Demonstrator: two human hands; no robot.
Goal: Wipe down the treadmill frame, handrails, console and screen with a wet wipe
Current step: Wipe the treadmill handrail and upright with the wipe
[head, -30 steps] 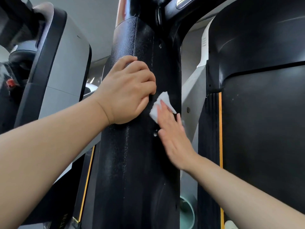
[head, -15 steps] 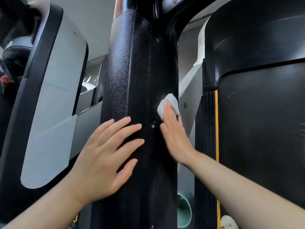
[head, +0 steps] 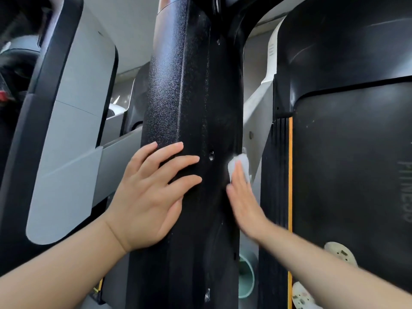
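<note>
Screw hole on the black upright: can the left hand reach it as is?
Probably yes. The left hand lies flat on the black upright, fingertips just short of the screw hole, with bare surface between; the right hand presses the wipe beyond it.

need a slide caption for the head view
Right hand presses wet wipe against black treadmill upright; left hand braces flat.

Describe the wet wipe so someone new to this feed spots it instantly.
Find the tall black textured upright in the middle of the view. On its right edge, the right hand presses flat; the wet wipe is the small crumpled white wad under that hand's fingertips, the only white, soft thing on the black post.
</note>
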